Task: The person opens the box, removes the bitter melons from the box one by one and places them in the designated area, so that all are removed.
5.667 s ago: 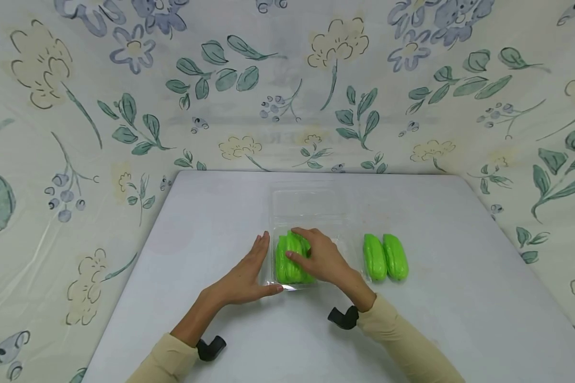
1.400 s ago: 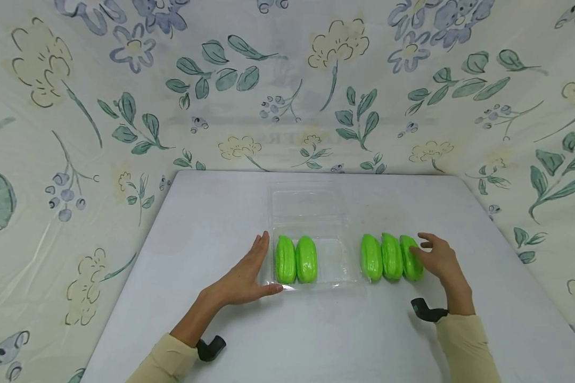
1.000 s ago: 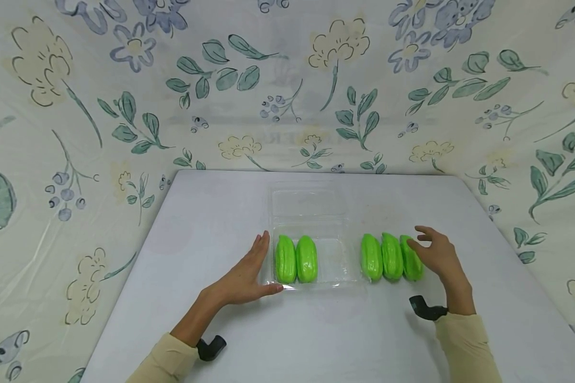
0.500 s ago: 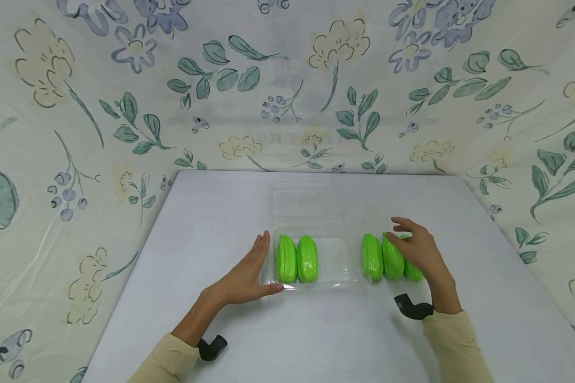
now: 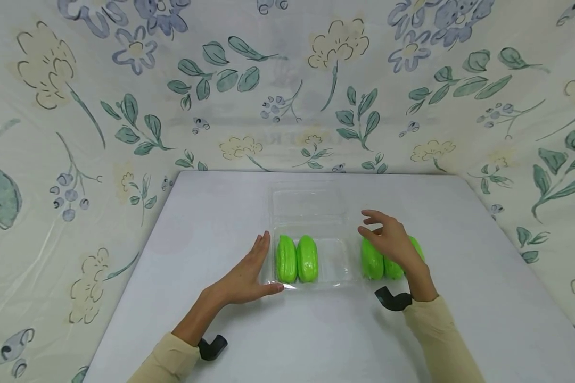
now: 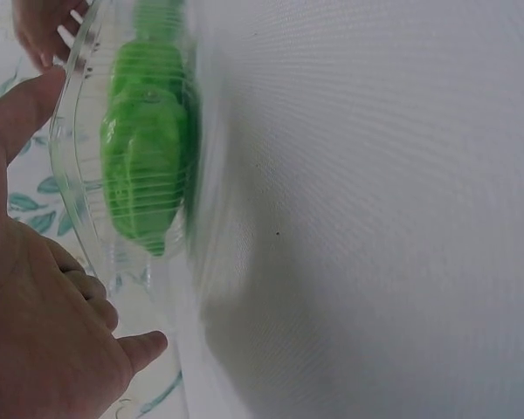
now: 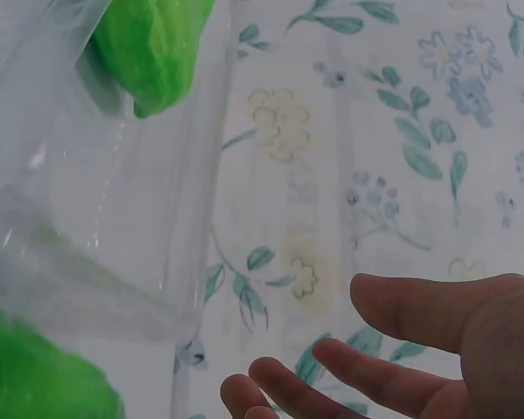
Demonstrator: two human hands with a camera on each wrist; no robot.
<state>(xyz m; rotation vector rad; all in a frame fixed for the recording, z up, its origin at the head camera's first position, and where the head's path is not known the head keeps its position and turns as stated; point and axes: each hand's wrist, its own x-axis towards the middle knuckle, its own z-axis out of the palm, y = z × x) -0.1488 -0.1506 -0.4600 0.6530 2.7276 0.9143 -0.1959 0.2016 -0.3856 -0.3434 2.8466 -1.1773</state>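
Two bright green, ribbed, oblong gourd-like pieces [image 5: 307,259] lie side by side in the left part of a clear plastic clamshell box [image 5: 333,263]. Its lid [image 5: 309,205] is folded back, away from me. My left hand [image 5: 241,279] has its fingers stretched along the box's left side, the thumb at its front edge. Right of the box, three more green pieces [image 5: 372,261] stand in a row on the table, partly hidden by my right hand [image 5: 395,244]. That hand hovers over them, fingers loosely bent and nothing between them, as the right wrist view [image 7: 419,358] confirms.
The white tabletop [image 5: 211,213] carries the box and the green pieces. Behind and beside it hangs a flower-printed cloth [image 5: 287,80]. A black wrist-worn device [image 5: 394,299] sits at my right wrist, another [image 5: 213,348] at my left.
A green piece has gone from the box to the right end of the row, where my right hand let it go. That hand has since moved left, holding nothing. My left hand has stayed put.
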